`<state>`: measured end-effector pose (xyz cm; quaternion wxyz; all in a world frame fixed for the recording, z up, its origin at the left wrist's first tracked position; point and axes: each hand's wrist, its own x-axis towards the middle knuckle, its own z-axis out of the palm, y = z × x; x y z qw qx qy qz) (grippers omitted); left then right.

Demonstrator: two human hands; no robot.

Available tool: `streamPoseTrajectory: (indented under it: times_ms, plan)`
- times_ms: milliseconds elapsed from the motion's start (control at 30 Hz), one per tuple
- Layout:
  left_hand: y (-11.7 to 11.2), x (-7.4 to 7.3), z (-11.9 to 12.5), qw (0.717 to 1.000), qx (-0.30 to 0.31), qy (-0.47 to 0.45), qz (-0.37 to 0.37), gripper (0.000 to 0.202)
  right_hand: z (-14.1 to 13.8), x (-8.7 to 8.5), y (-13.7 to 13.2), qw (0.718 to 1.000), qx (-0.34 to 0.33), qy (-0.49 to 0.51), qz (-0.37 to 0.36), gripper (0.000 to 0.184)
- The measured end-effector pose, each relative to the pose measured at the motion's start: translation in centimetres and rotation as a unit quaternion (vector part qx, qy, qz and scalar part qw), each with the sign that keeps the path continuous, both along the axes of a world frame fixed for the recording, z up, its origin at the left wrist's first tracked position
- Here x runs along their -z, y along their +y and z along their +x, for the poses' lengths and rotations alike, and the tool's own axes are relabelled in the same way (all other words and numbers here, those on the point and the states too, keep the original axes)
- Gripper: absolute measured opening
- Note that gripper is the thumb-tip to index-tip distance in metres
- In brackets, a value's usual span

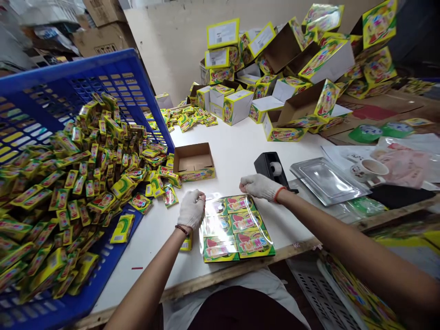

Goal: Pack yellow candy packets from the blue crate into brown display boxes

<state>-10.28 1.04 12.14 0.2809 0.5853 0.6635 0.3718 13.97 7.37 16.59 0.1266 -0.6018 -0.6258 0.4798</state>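
Observation:
A flat bundle of green and yellow packets wrapped in clear plastic film [237, 229] lies on the white table [233, 156] right in front of me. My left hand [191, 209], in a white glove, is closed and rests on the bundle's far left corner. My right hand [260, 186], also gloved, is closed at the bundle's far right corner, pinching the film there. A single small yellow packet [186, 243] lies beside my left wrist.
A tilted blue crate [103, 78] at left spills several small yellow-green packets [79, 192] onto the table. An open small carton [193, 161] and a black tape dispenser [271, 168] stand beyond my hands. Stacked printed boxes [285, 68] fill the back; a metal tray [325, 179] and cup [368, 169] sit right.

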Motion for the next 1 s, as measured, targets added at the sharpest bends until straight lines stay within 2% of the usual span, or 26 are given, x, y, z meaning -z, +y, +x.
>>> streamPoseTrajectory:
  times_ms: [133, 200, 300, 367, 433, 533, 567, 600, 700, 800, 933, 1000]
  plan:
    - [-1.7, 1.4, 0.1, 0.997, 0.017, 0.07, -0.015, 0.027, 1.1, 1.9, -1.7, 0.999, 0.017, 0.01, -0.047, 0.005]
    - [-2.7, 1.7, -0.4, 0.994, 0.019, 0.102, -0.018, 0.03, 1.3, 2.5, -2.6, 0.997, 0.037, 0.031, -0.057, 0.016]
    - [-3.7, 1.5, -0.9, 0.986, 0.034, 0.16, -0.015, 0.029, 1.3, 3.3, -3.1, 0.995, 0.06, 0.056, -0.062, 0.025]
    - [-3.8, 1.0, -0.1, 0.979, 0.063, 0.194, -0.007, 0.021, 1.2, 3.7, -3.0, 0.993, 0.067, 0.069, -0.066, 0.025]
    - [-3.6, 0.2, 1.9, 0.955, 0.143, 0.259, 0.02, 0.02, 1.1, 4.0, -2.9, 0.992, 0.07, 0.079, -0.068, 0.025]
    - [-3.2, -0.7, 5.9, 0.882, 0.272, 0.379, 0.075, 0.037, 1.4, 4.3, -3.1, 0.991, 0.073, 0.088, -0.062, 0.031]
    - [-3.1, -0.9, 7.1, 0.864, 0.291, 0.403, 0.084, 0.04, 1.5, 4.3, -3.4, 0.991, 0.074, 0.09, -0.058, 0.035]
    - [-3.0, -1.1, 8.0, 0.857, 0.298, 0.411, 0.087, 0.043, 1.8, 4.3, -3.9, 0.991, 0.074, 0.092, -0.055, 0.039]
    - [-3.0, -1.2, 9.5, 0.857, 0.301, 0.411, 0.083, 0.047, 2.9, 4.2, -6.1, 0.992, 0.069, 0.095, -0.047, 0.046]
    - [-3.2, -1.2, 9.5, 0.854, 0.303, 0.414, 0.085, 0.05, 4.2, 4.4, -9.6, 0.988, 0.071, 0.12, -0.063, 0.052]
    - [-3.4, -1.5, 9.4, 0.848, 0.313, 0.421, 0.074, 0.056, 5.8, 5.2, -14.3, 0.952, 0.104, 0.233, -0.167, 0.071]
    - [-3.5, -1.6, 9.7, 0.848, 0.316, 0.422, 0.063, 0.064, 6.3, 5.7, -15.8, 0.94, 0.121, 0.268, -0.175, 0.071]
